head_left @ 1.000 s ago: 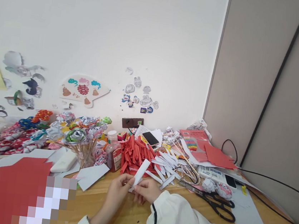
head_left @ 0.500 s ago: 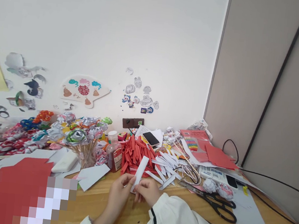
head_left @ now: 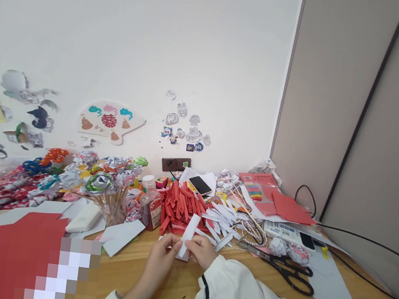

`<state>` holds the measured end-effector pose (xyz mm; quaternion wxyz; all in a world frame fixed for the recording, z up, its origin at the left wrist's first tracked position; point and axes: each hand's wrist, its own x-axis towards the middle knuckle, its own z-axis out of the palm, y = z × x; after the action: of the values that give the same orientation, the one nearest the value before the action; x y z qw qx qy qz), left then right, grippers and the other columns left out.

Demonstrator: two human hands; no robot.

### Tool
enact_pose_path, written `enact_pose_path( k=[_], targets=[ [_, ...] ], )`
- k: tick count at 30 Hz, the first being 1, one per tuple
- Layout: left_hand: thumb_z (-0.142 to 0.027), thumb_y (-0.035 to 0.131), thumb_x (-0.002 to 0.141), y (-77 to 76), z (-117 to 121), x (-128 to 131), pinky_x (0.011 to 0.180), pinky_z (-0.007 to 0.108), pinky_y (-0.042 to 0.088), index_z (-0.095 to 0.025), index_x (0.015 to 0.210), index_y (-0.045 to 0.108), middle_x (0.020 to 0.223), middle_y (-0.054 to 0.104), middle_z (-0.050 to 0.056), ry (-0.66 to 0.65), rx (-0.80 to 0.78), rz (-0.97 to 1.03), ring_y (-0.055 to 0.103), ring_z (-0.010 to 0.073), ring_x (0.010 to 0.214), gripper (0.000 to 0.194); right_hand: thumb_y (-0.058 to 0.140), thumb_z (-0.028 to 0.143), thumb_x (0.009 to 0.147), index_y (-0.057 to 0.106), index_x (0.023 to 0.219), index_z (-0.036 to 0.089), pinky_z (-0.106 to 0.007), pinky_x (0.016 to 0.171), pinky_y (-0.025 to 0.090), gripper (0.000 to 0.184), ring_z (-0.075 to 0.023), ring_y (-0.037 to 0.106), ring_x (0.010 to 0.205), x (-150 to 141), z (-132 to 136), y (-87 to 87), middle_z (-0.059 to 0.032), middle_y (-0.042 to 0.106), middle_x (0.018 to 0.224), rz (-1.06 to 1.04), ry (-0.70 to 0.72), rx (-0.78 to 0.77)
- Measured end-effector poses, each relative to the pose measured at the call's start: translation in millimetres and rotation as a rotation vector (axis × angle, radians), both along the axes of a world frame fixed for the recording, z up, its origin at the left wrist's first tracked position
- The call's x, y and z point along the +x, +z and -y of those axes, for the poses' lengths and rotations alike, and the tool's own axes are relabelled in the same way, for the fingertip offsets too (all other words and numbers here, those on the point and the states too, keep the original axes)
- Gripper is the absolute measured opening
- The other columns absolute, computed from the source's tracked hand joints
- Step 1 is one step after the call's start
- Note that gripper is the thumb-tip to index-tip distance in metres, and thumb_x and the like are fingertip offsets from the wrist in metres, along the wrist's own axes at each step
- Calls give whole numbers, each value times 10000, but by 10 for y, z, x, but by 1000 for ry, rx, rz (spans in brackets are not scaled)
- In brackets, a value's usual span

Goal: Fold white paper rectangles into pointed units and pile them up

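Note:
A narrow white paper strip [head_left: 190,227] is pinched between both hands above the wooden table, its long end pointing up and away from me. My left hand [head_left: 162,256] grips its left edge between thumb and fingers. From the other side, my right hand [head_left: 202,251] pinches the strip lower down, where a folded part shows beneath. Just beyond the hands lie a heap of red folded paper strips [head_left: 181,200] and a pile of white folded paper strips [head_left: 223,222].
Black-handled scissors [head_left: 288,272] lie to the right, near a bead string [head_left: 253,232]. A bottle of reddish liquid [head_left: 150,204] stands behind my left hand, beside paper flowers on sticks [head_left: 100,184]. Red paper [head_left: 30,240] covers the left side. A phone [head_left: 200,184] rests at the back.
The strip's upper end has dipped slightly, and my right hand has shifted a little to the right along it. The folded lower part shows more. The view has moved slightly.

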<state>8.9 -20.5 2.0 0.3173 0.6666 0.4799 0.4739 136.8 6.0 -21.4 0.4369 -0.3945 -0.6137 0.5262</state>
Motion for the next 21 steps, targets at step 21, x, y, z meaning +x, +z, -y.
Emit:
enact_pose_path(
  k=[21],
  targets=[
    [-387,576,619,-25,-66,-30,485,216,371,-120,573,512,539,604,30,-198,-255,197,511,111,491,278,493,540,637,498,546,124,-180,308,194,426,-32,295,284,145,-165,-113,62,382,345,-50,212,43]
  ],
)
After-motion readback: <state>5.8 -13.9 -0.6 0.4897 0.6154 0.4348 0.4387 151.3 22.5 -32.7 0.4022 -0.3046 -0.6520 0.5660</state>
